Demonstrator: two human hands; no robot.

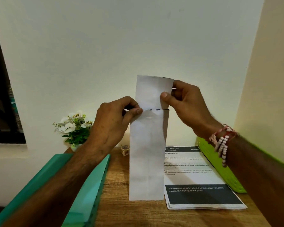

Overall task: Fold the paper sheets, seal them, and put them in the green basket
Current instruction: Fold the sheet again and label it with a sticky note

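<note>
The left hand (115,118) pinches the mouth of an upright envelope (146,161) held above the desk (118,185). The right hand (187,102) pinches a folded sheet (151,89) standing half inside it. The inside of the green basket (220,167), at right, is hidden. Printed sheets (195,177) lie beside it, and a teal tray (88,185) is at left.
</note>
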